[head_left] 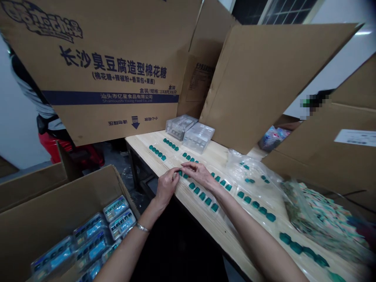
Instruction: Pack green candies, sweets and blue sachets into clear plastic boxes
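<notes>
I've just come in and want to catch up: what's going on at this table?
A person's left hand and right hand meet over one of several rows of small green pieces on the wooden table; whether they grip a piece is unclear. Two clear plastic boxes stand beyond. To the left, filled clear boxes lie in an open cardboard box.

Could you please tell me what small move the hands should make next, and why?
Probably the left hand and right hand should gently settle the green piece by their fingertips into line, since both hands meet right there and the nearby row of five green pieces lies neatly lined up.
</notes>
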